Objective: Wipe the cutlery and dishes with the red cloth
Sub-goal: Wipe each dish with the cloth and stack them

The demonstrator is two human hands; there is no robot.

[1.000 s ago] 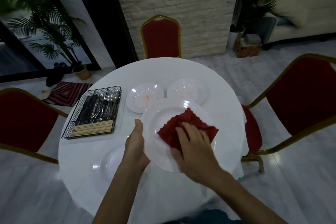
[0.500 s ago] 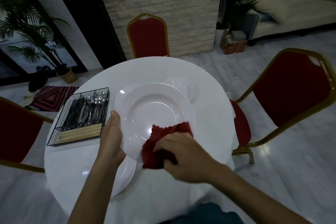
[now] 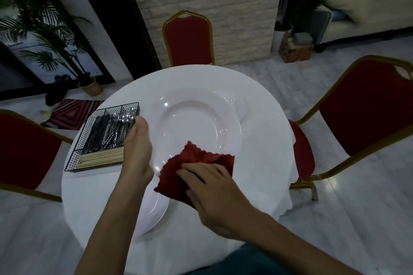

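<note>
Plate [image 3: 192,123], centre frame, is gripped at its left rim by left hand [image 3: 136,154]; right hand [image 3: 212,192], fingers flat, presses cloth [image 3: 196,158] on its lower rim; bare desk [image 3: 263,140] at right.

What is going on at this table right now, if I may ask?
A person is wiping a large white plate with the red cloth. The left hand grips the plate's left rim, holding it above the round table, while the right hand presses the cloth on its near rim. A second plate lies on the table beneath; a wire basket of cutlery sits to the left.
</note>
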